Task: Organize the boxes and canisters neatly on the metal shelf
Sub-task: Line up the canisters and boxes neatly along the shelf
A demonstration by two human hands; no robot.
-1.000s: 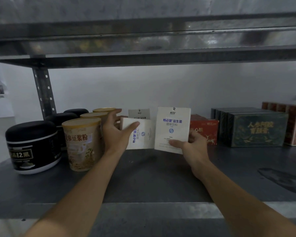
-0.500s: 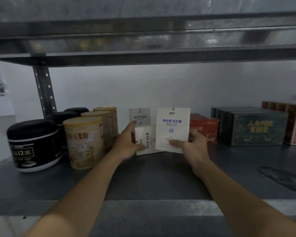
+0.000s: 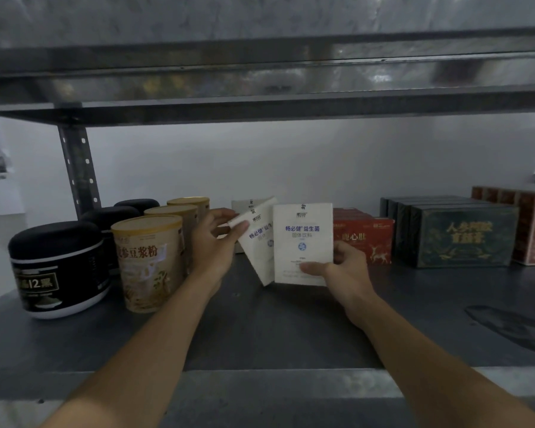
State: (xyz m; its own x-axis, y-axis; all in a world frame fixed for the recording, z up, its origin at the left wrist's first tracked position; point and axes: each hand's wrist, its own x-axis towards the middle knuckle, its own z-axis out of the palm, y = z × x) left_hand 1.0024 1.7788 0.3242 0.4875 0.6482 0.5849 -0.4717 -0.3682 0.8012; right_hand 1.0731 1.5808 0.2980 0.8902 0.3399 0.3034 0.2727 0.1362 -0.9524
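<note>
Mid-frame, pinching tilted white box (image 3: 258, 242) with left hand (image 3: 215, 247); gripping upright white box (image 3: 303, 242) (touching it) with right hand (image 3: 345, 271).

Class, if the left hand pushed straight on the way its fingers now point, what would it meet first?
The left hand grips the tilted white box; pushed on, it would probably meet the white box standing behind first. Depth is unclear.
</note>
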